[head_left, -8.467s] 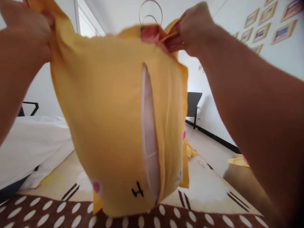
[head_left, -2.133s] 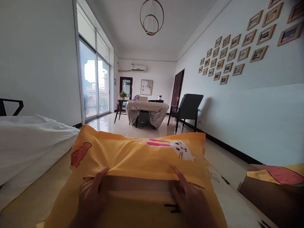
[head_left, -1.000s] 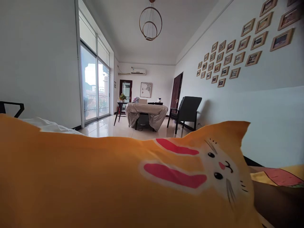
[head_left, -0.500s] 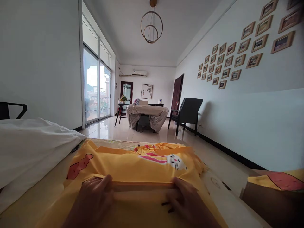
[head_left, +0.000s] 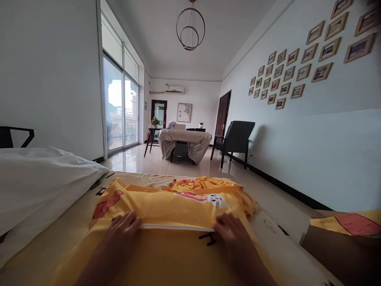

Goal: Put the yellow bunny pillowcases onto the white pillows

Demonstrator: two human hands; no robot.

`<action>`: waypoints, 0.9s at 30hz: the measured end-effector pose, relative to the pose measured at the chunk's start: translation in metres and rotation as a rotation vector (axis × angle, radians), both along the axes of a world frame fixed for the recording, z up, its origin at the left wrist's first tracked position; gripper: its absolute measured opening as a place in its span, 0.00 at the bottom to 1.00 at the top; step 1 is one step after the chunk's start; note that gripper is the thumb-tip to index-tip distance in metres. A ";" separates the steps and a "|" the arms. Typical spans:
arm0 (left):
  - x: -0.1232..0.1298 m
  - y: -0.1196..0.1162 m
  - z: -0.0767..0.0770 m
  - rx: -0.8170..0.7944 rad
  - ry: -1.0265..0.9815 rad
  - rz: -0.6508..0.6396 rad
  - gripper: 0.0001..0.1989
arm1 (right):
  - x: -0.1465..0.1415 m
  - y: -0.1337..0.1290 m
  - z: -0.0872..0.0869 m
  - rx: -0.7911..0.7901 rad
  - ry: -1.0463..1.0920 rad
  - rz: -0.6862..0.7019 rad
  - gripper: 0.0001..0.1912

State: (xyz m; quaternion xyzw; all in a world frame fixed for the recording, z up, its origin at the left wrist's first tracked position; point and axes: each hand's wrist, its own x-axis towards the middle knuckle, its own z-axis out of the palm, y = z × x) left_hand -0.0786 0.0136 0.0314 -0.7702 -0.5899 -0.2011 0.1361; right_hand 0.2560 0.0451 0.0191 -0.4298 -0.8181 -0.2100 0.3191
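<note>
Yellow rabbit-print fabric cover [head_left: 154, 204] at six o'clock. Left hand [head_left: 126, 222], at seven, and right hand [head_left: 229, 226], at five, pinch its cloth either side of a thin white strip [head_left: 178, 227]; uneven pulling could ruck it.

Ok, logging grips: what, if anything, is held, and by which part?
Left hand and right hand grip the rabbit-print pillowcase at either end of its slit.

Two hands [head_left: 126, 223], at least one yellow cover [head_left: 166, 256] and one box [head_left: 333, 252] are near. Beyond hang one lamp [head_left: 191, 47] and over twenty picture frames [head_left: 303, 72].
</note>
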 end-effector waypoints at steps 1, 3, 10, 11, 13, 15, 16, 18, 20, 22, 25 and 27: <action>-0.002 0.005 -0.003 0.040 0.006 -0.018 0.20 | -0.001 0.002 -0.001 0.010 0.007 0.007 0.10; -0.007 0.014 -0.012 0.134 0.024 -0.064 0.18 | -0.002 0.008 -0.004 0.003 0.029 0.026 0.11; -0.012 0.030 -0.027 0.359 0.080 -0.135 0.19 | -0.005 0.020 -0.011 -0.076 0.092 0.104 0.15; -0.010 0.030 -0.025 0.376 0.075 -0.136 0.19 | -0.006 0.020 -0.010 -0.053 0.097 0.095 0.14; -0.005 0.028 -0.020 0.418 0.059 -0.140 0.18 | -0.006 0.020 -0.009 0.011 0.106 0.066 0.13; -0.002 0.026 -0.016 0.501 0.035 -0.138 0.16 | -0.006 0.020 -0.009 0.085 0.121 0.051 0.11; -0.002 0.025 -0.015 0.554 0.021 -0.139 0.14 | -0.006 0.020 -0.010 0.118 0.132 0.053 0.10; -0.001 0.023 -0.013 0.631 -0.021 -0.137 0.12 | -0.007 0.019 -0.011 0.163 0.151 0.066 0.09; 0.000 0.021 -0.011 0.643 -0.076 -0.133 0.11 | -0.009 0.018 -0.010 0.188 0.170 0.080 0.09; 0.002 0.017 -0.008 0.636 -0.128 -0.128 0.09 | -0.012 0.014 -0.006 0.207 0.201 0.104 0.09; 0.003 0.007 -0.005 0.682 -0.174 -0.109 0.08 | -0.018 0.003 0.004 0.190 0.265 0.176 0.09; 0.000 -0.006 -0.009 0.703 -0.206 -0.081 0.07 | -0.018 -0.009 0.008 0.170 0.322 0.222 0.08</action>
